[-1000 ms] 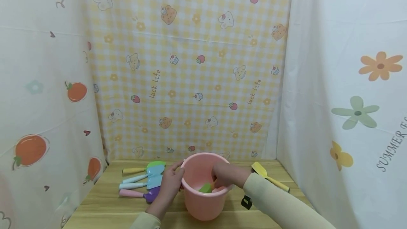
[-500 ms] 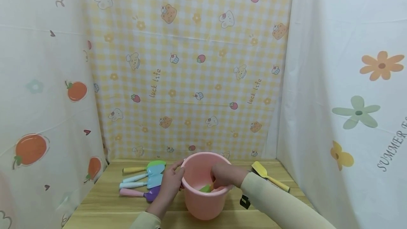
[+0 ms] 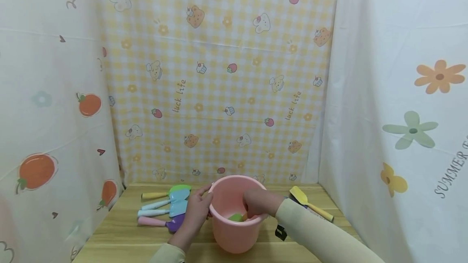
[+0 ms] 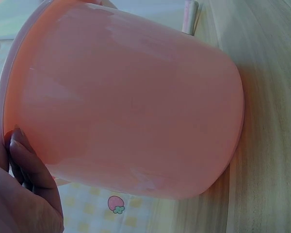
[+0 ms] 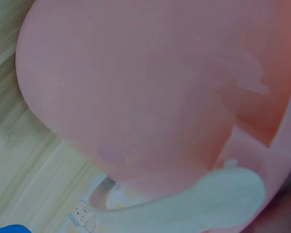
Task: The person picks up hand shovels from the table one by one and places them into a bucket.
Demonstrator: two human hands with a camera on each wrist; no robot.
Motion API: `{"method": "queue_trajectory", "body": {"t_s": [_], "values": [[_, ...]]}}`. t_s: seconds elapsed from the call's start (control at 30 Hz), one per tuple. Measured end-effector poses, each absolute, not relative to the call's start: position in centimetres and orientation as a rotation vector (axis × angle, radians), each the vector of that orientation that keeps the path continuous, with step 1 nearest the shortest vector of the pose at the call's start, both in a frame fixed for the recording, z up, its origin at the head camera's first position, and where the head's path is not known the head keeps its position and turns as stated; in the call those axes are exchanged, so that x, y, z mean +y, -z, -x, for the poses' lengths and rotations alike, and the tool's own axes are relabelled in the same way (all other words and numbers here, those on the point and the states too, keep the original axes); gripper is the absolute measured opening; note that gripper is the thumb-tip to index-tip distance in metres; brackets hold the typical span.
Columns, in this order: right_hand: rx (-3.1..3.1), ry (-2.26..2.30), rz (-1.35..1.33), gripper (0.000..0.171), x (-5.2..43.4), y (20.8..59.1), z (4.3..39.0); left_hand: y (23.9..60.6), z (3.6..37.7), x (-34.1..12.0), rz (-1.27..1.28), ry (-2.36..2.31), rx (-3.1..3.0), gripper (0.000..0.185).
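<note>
A pink bucket [image 3: 235,234] stands upright on the wooden table. My left hand [image 3: 198,210] grips its rim from the left; in the left wrist view, fingers [image 4: 33,167] curl under that rim. Inside the bucket, my right hand [image 3: 258,202] reaches over the right side with its fingers curled round the orange handle of a toy shovel. The shovel's green blade [image 3: 236,217] shows low in the bucket, while most of the handle is hidden by the hand. The right wrist view shows the bucket's outer wall [image 5: 121,92] and its white carrying handle [image 5: 194,204].
Several toy shovels lie at the left, among them a green shovel [image 3: 180,190] and a purple shovel [image 3: 174,223]. A yellow shovel [image 3: 300,195] lies at the right, with darker things partly hidden by the right sleeve [image 3: 310,224]. Patterned cloths [image 3: 226,84] enclose the back and sides.
The green blade sits slightly lower in the bucket and less of it shows. My right forearm has shifted a little to the left. The left hand and bucket hold still.
</note>
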State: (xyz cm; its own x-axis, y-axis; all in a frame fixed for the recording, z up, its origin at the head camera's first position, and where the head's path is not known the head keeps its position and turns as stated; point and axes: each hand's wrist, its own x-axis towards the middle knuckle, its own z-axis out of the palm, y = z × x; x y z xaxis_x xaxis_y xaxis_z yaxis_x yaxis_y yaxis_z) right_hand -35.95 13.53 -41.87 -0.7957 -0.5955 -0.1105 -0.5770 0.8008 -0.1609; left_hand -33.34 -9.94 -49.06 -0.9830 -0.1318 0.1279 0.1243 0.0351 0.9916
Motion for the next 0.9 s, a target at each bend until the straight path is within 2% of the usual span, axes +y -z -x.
{"method": "queue_trajectory", "body": {"t_s": [0.67, 0.9], "values": [[2.832, 0.216, 0.844, 0.03, 13.58, 42.14, 35.93, 49.07, 33.24, -9.98, -0.006, 2.061, -2.126, 0.049], [2.855, 0.282, 0.904, 0.028, 13.71, 42.23, 36.15, 49.01, 33.27, -9.94, -0.004, 2.065, -2.118, 0.049]]}}
